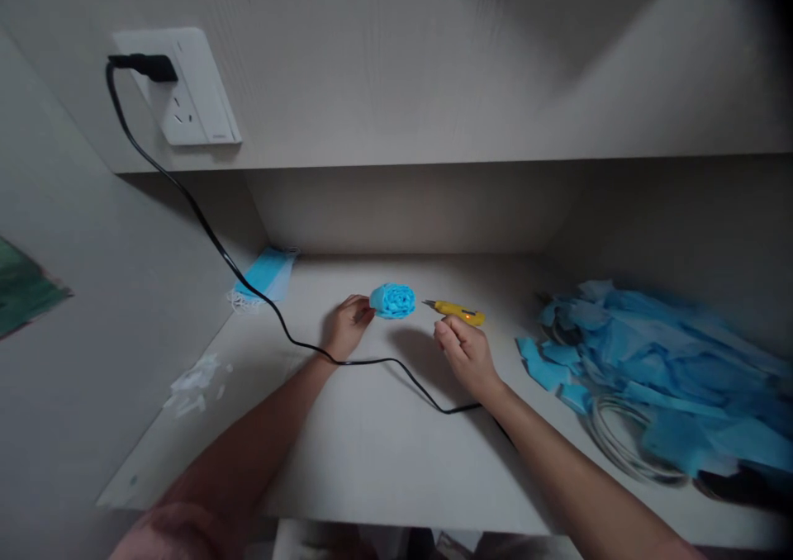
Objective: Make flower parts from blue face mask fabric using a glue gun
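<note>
A blue flower-like roll (394, 301) of thin, crinkled material is pinched at its left side by my left hand (350, 326). Its spiral of folded layers faces right. My right hand (466, 350) is closed around a small yellow hot glue gun (459, 311), which has an orange light glowing on its body. The nozzle points left at the roll, with a narrow gap between them. My right fingers hide the grip of the glue gun.
A black cord (365, 363) runs from a wall socket (186, 97) across my left wrist to beneath my right arm. Face masks (266, 272) lie at the back left, white scraps (195, 382) nearer. Blue fabric pieces (675, 353) and a coiled cable (610, 444) crowd the right.
</note>
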{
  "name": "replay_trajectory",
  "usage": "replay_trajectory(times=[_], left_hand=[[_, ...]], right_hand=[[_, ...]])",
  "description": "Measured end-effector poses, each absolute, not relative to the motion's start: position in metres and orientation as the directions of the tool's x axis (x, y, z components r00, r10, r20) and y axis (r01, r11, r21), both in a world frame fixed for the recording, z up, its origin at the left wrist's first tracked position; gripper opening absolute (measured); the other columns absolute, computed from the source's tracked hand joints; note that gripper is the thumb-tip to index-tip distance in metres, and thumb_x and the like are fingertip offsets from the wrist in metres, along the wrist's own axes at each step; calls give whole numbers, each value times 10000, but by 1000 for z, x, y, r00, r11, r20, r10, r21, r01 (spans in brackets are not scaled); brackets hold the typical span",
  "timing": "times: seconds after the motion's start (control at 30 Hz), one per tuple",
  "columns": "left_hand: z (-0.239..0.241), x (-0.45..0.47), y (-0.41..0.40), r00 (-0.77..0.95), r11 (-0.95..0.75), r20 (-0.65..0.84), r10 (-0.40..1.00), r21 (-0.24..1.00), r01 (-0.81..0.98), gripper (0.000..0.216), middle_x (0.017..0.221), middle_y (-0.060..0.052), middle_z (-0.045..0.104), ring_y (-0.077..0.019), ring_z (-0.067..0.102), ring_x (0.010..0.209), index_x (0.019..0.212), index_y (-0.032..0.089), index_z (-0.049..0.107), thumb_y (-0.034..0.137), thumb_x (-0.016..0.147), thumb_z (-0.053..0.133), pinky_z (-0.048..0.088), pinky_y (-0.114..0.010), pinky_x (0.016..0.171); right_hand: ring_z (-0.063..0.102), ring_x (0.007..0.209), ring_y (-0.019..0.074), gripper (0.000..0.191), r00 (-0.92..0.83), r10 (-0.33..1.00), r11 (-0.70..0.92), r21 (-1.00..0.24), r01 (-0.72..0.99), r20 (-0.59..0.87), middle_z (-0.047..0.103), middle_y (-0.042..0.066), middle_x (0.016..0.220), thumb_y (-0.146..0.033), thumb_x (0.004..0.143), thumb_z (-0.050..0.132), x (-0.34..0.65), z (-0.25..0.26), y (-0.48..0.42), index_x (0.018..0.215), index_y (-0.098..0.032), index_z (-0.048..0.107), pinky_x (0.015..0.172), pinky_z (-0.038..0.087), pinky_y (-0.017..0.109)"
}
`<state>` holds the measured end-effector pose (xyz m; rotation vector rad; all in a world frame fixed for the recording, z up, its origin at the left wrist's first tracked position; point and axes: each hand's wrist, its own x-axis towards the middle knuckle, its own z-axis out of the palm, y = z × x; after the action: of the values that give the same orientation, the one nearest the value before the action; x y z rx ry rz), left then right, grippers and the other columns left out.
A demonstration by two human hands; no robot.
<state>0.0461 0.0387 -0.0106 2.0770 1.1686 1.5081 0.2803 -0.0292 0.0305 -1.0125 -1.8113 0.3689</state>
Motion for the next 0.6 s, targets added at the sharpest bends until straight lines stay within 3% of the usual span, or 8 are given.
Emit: replay_trajectory(times=[0.2, 0.4, 0.5, 0.6], left_hand=[[-16, 42, 42, 109, -602, 631, 768, 654, 458, 120, 861, -37, 674, -187, 605, 873, 798, 205, 662, 191, 830, 548, 476, -289, 785], [-20, 42, 41, 163, -647, 661, 732, 602, 468, 118, 884, -34, 677, -183, 610, 886, 830, 209, 671, 200, 843, 554, 471, -282, 801], [-19, 43, 41, 155, -648, 669, 727, 595, 476, 119, 881, -37, 678, -183, 611, 881, 828, 210, 672, 204, 846, 555, 471, -283, 790], [-17, 44, 41, 157, -641, 661, 733, 595, 484, 130, 888, -42, 680, -180, 610, 886, 829, 206, 676, 228, 857, 551, 465, -285, 798]], right_hand=[[505, 607, 148, 313, -134, 774, 602, -654, 458, 619, 532, -4, 636, -369, 975, 363, 280, 28, -29, 721, -218, 466, 622, 382, 279], [477, 559, 138, 297, -180, 735, 639, -580, 505, 653, 502, -16, 598, -366, 960, 371, 282, 49, -34, 711, -230, 458, 585, 365, 269], [408, 491, 127, 392, -225, 709, 660, -516, 546, 669, 419, -31, 524, -391, 966, 357, 291, 79, -52, 608, -236, 401, 539, 327, 273], [340, 441, 124, 456, -346, 654, 705, -376, 602, 672, 342, -36, 471, -391, 956, 398, 316, 105, -95, 532, -235, 341, 504, 296, 289]])
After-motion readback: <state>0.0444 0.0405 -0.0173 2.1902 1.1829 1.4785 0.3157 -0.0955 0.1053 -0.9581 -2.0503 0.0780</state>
